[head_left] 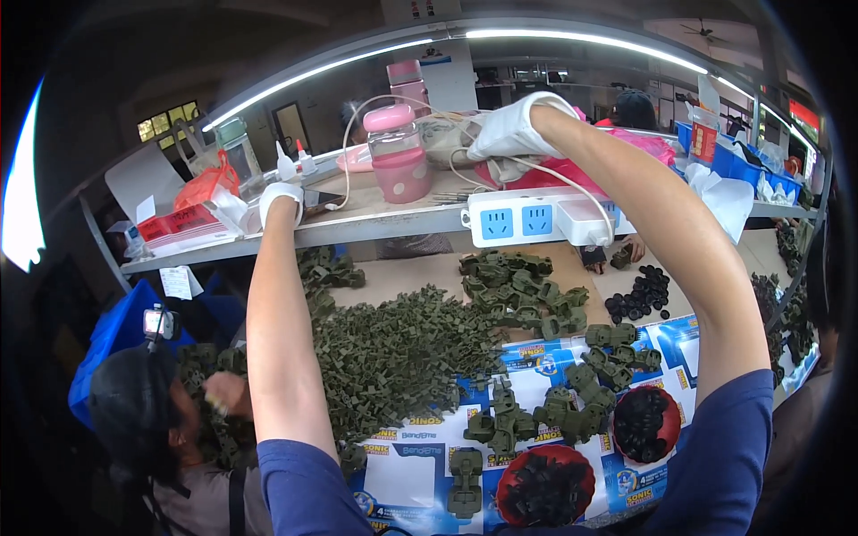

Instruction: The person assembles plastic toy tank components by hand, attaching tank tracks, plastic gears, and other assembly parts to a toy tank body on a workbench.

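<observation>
Fingers of the left hand (281, 196), in a white glove, are mostly hidden at the shelf (384, 229); I cannot tell how far open they are or whether they grip anything. Small white bottles (285, 164) stand just beyond. Right hand (511, 134), gloved too, points down and leftward over the shelf — its fingers are also unclear, and I cannot tell if they hold anything. Near it lie a pink bag (636, 150) and a white cable (347, 150); a pink jar (402, 175) stands between the hands — green plastic parts (393, 348) are heaped below.
</observation>
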`<control>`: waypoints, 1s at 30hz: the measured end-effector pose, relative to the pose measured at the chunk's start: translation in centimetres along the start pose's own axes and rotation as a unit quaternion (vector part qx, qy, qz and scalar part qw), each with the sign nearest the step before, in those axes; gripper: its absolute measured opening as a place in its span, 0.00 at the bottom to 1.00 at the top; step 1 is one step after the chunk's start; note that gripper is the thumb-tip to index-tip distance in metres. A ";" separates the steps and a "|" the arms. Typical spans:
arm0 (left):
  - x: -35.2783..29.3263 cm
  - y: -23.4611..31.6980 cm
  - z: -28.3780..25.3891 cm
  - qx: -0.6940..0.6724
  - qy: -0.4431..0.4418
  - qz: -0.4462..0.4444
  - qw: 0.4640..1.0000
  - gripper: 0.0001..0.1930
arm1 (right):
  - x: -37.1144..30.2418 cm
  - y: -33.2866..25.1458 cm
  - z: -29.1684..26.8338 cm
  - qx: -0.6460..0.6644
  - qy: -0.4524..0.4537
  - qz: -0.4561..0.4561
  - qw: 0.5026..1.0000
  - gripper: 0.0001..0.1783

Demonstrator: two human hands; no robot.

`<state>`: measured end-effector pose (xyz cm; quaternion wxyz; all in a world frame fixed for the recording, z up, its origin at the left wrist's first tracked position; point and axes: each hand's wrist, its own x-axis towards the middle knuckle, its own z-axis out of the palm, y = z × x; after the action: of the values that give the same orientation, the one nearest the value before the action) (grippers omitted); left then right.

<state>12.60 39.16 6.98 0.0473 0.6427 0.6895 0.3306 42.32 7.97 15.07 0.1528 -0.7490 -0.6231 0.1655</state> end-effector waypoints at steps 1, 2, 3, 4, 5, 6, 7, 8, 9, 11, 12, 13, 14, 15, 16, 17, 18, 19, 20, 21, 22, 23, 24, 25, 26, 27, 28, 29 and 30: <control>-1.3 0.7 0.3 0.002 -0.009 0.007 1.000 0.15 | 0.1 0.5 -0.2 -0.032 -0.003 0.034 0.999 0.12; -5.2 3.4 -0.5 0.077 0.020 0.065 0.995 0.15 | -0.5 1.1 -0.8 -0.061 -0.033 0.087 0.994 0.13; -8.8 5.2 -2.8 0.156 0.060 0.113 0.979 0.15 | -1.4 0.7 -1.0 -0.016 -0.058 0.067 0.996 0.12; -10.7 5.9 -5.5 0.180 0.060 0.115 0.975 0.18 | -1.4 -0.2 -0.7 0.028 -0.089 0.030 0.995 0.11; -11.0 6.2 -7.0 0.131 0.093 0.116 0.980 0.23 | 1.1 0.4 -0.3 0.104 -0.091 -0.005 0.990 0.13; -13.3 7.5 -8.6 0.113 0.113 0.178 0.971 0.33 | 1.1 -0.2 -0.4 0.029 0.026 -0.026 0.999 0.14; -12.1 7.2 -8.8 -0.007 0.007 0.222 0.975 0.33 | 1.4 -0.3 -0.6 0.016 0.076 -0.010 0.997 0.14; -11.2 7.1 -9.3 -0.127 -0.097 0.260 0.952 0.35 | 1.4 -0.3 -0.8 0.002 0.128 0.003 0.992 0.14; -12.1 7.0 -9.3 -0.136 -0.189 0.281 0.931 0.39 | -0.3 -0.6 -0.5 0.030 0.168 0.004 0.985 0.15; -14.8 7.9 -9.5 0.005 -0.279 0.365 0.888 0.41 | -2.3 0.2 -1.0 0.006 0.178 0.010 0.984 0.16; -13.6 6.7 -7.6 0.000 -0.179 0.490 0.853 0.41 | -3.0 0.2 -1.0 -0.018 0.185 0.003 0.983 0.17; -11.7 6.4 -6.6 0.097 -0.133 0.432 0.886 0.39 | -2.9 0.6 -1.1 -0.037 0.199 0.007 0.979 0.23; -11.5 7.0 -6.4 0.192 -0.090 0.370 0.904 0.37 | -3.3 0.7 -1.1 -0.037 0.196 0.014 0.980 0.23; -10.8 7.6 -5.4 0.309 -0.014 0.348 0.885 0.35 | -3.7 0.7 -1.2 -0.017 0.214 0.005 0.977 0.26; -10.8 7.2 -4.7 0.349 0.062 0.307 0.883 0.36 | -4.2 0.7 -1.3 0.005 0.232 -0.004 0.973 0.29; -9.8 6.1 -4.4 0.317 0.046 0.261 0.911 0.36 | -4.7 -0.7 -1.0 0.019 0.230 0.005 0.973 0.32; -10.5 7.1 -4.4 0.273 0.031 0.226 0.934 0.35 | -5.3 -0.4 -1.4 0.025 0.232 -0.024 0.972 0.32; -10.7 8.1 -5.0 0.257 -0.022 0.224 0.940 0.35 | -6.0 -0.2 -1.7 0.011 0.238 -0.037 0.971 0.29; -13.0 10.0 -6.2 0.231 -0.078 0.221 0.944 0.36 | -7.2 0.1 -2.1 -0.004 0.246 -0.044 0.968 0.32; -12.9 9.8 -6.2 0.165 -0.035 0.234 0.957 0.36 | -8.9 -0.5 -2.7 -0.002 0.246 -0.044 0.968 0.32; -12.6 9.4 -6.2 0.096 0.008 0.247 0.964 0.36 | -11.4 -1.5 -3.3 -0.072 0.234 -0.024 0.969 0.38; -11.7 9.2 -5.7 0.092 0.009 0.251 0.964 0.36 | -14.1 -2.5 -3.8 -0.146 0.224 0.000 0.964 0.44; -10.8 9.1 -5.3 -0.005 0.019 0.304 0.953 0.34 | -16.0 -3.1 -3.8 -0.218 0.213 0.025 0.952 0.50; -10.0 8.9 -4.9 -0.098 0.024 0.351 0.931 0.32 | -16.5 -2.9 -3.5 -0.217 0.212 0.028 0.952 0.50; -9.3 7.5 -6.0 -0.084 0.031 0.342 0.935 0.32 | -16.2 -2.9 -3.1 -0.223 0.250 -0.025 0.942 0.48; -8.7 5.8 -7.2 -0.066 0.072 0.342 0.935 0.31 | -15.9 -3.0 -2.6 -0.226 0.287 -0.078 0.928 0.47; -9.0 6.8 -6.8 -0.079 0.101 0.360 0.924 0.30 | -17.4 -2.9 -2.4 -0.247 0.330 -0.098 0.906 0.45; -11.2 7.9 -7.2 -0.069 0.148 0.345 0.924 0.29 | -19.4 -1.3 -1.3 -0.276 0.384 -0.199 0.858 0.41; -12.0 8.3 -7.5 -0.141 0.182 0.362 0.903 0.27 | -16.4 -0.9 -4.6 -0.230 0.361 -0.031 0.903 0.36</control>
<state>18.05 24.82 12.84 -0.1118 0.7631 0.3521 0.5303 40.81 -8.08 20.49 0.1959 -0.7522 -0.5690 -0.2685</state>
